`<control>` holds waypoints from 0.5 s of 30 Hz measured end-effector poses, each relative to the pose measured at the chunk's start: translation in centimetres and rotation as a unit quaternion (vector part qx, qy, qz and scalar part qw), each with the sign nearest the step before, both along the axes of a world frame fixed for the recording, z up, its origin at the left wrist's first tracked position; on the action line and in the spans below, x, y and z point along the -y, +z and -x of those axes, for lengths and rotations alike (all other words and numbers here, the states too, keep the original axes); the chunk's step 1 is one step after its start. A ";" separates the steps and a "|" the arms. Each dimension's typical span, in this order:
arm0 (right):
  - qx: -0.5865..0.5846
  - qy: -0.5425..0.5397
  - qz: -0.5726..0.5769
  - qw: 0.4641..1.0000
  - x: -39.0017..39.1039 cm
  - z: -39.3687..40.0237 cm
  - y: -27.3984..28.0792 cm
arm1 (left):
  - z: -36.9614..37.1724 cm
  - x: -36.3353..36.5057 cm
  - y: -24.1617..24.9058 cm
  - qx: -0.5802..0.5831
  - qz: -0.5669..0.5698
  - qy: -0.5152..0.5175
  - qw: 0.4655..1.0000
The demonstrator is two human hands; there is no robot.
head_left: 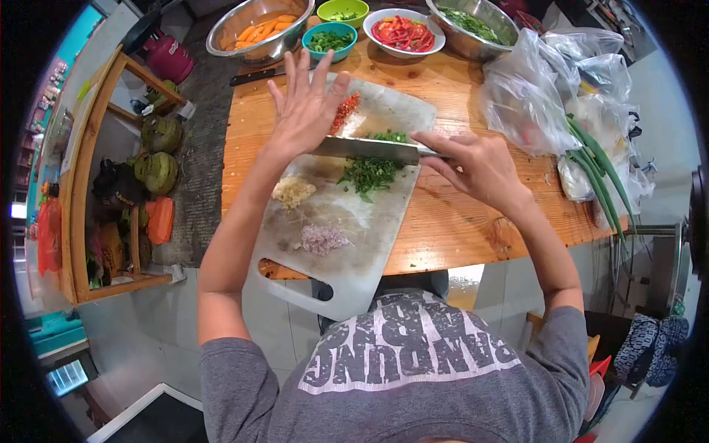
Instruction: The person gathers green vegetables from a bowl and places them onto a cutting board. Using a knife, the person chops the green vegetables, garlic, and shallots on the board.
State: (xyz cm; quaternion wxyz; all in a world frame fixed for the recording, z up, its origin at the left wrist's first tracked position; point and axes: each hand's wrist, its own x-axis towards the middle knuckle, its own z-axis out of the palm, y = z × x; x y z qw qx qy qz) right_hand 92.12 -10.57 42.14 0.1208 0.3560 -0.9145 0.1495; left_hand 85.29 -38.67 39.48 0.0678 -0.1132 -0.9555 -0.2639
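My right hand (480, 164) is wrapped around the handle of a knife (369, 150), its broad blade lying across a white cutting board (354, 236). My left hand (305, 103) is open with fingers spread, its heel close to the blade's tip end. Under and in front of the blade is a heap of chopped green herbs (371, 176), with part showing behind it. Chopped red chili (345, 112) lies beside my left hand, partly hidden by it. Nearer to me on the board are minced garlic (294, 192) and a pile of chopped shallots (323, 240).
Along the table's far edge stand a steel bowl (221, 46) of carrots, a teal bowl (347, 55), a green bowl (360, 9), a white bowl (371, 44) of sliced red chilies and another steel bowl (491, 50). A second knife (255, 77) lies far left; plastic bags (524, 96) and green onions (598, 170) sit right.
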 end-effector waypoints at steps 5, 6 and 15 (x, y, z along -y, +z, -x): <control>0.029 -0.005 0.016 0.999 0.1 1.4 -0.6 | 0.0 0.5 -0.5 0.025 -0.019 0.014 0.999; 0.016 -0.005 0.001 1.000 -0.3 1.5 -0.7 | 0.0 -0.2 -0.2 0.005 0.004 0.008 1.000; 0.012 -0.001 0.001 1.000 -0.1 2.0 -1.0 | -0.6 0.0 0.1 0.032 -0.043 0.015 0.998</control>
